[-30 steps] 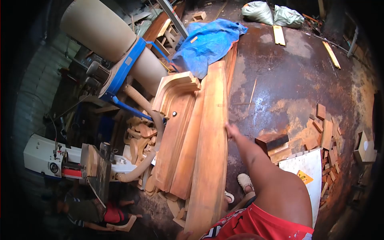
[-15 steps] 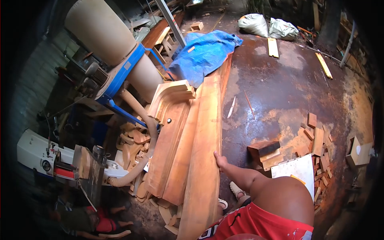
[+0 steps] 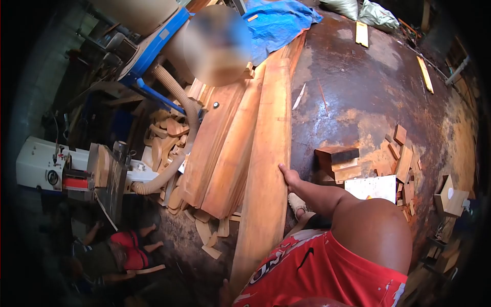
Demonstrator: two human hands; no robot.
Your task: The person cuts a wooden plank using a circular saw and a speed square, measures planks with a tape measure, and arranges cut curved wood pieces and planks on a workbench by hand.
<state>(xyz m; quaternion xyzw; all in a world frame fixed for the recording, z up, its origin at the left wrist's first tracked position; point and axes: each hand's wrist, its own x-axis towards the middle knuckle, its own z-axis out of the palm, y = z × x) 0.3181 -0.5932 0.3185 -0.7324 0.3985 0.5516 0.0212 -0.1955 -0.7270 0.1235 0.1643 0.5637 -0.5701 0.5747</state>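
A long, wide wooden plank (image 3: 269, 148) runs from the bottom of the view up along the right side of a stack of boards. My right hand (image 3: 290, 175) grips its right edge about midway, the thumb resting on the upper face and the other fingers hidden beneath. Low in the picture, my left hand (image 3: 225, 293) shows only in part, dark, closed at the plank's left edge near its close end. Left of the plank lie more thick boards (image 3: 232, 148), one of them with a small dark round object (image 3: 216, 105) on top.
Offcuts (image 3: 166, 140) heap beside a ribbed hose (image 3: 189, 107) and a white machine (image 3: 41, 163) on the left. Another person (image 3: 120, 250) is at lower left. A blue tarp (image 3: 276, 25) lies beyond the boards. Wood blocks (image 3: 404, 163) and a white panel (image 3: 371, 188) lie right.
The view has tilted downward, so the boards and floor sit higher in it. My left hand has come into sight at the bottom. My right hand keeps its hold on the plank.
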